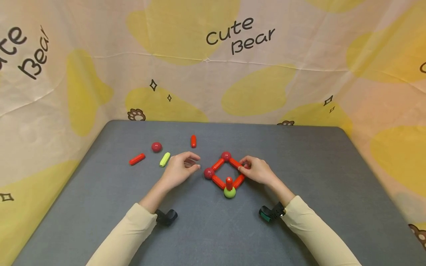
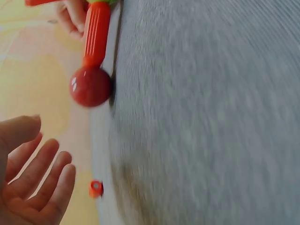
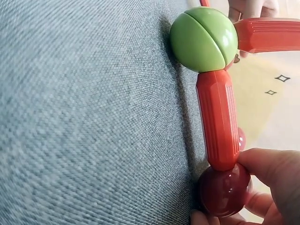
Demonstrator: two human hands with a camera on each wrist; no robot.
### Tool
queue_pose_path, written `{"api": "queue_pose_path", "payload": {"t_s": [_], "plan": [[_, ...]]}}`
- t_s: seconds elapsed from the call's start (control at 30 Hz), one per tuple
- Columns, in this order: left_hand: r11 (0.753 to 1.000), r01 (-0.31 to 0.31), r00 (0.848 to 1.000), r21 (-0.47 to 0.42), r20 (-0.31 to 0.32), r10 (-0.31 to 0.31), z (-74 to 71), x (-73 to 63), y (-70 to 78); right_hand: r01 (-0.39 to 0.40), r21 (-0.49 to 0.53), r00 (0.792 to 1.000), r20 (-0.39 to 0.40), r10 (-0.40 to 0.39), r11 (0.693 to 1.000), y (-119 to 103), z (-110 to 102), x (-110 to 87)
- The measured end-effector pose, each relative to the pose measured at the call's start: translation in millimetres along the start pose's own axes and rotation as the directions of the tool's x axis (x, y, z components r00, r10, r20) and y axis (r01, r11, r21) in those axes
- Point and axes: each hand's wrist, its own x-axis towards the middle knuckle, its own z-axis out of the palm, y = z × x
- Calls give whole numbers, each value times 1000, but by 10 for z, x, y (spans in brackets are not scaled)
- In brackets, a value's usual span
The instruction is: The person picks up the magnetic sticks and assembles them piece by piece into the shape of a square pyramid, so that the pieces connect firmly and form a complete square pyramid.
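Four-sided and lying flat, a frame of red rods [image 1: 218,181] joins red balls [image 1: 209,173] and a green ball [image 1: 229,192] at its near corner. From the green ball a further red rod [image 1: 229,183] stands upright. My right hand [image 1: 259,170] pinches the dark red ball [image 3: 224,190] at the right corner, its thumb beside the rod's end; that ball is mostly hidden in the head view. To the left of the frame, my left hand [image 1: 181,168] hovers with relaxed, parted fingers and holds nothing, apart from the nearest red ball [image 2: 91,86].
Left of the frame lie a loose red ball [image 1: 156,147], a yellow-green rod [image 1: 164,159] beside the left hand, and two loose red rods, one at far left [image 1: 137,159] and one farther back [image 1: 193,141]. A printed cloth [image 1: 186,74] hangs behind the grey table [image 1: 299,159].
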Motion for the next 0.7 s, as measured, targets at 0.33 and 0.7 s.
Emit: {"api": "queue_pose_path", "payload": {"t_s": [0.33, 0.7], "plan": [[994, 106, 972, 28, -215, -98, -332, -64, -151, -1, 1, 1000, 8, 1, 1000, 15, 0, 10], [962, 269, 916, 40, -318, -243, -529, -66, -443, 15, 11, 1000, -1, -15, 1000, 20, 18, 14]]}}
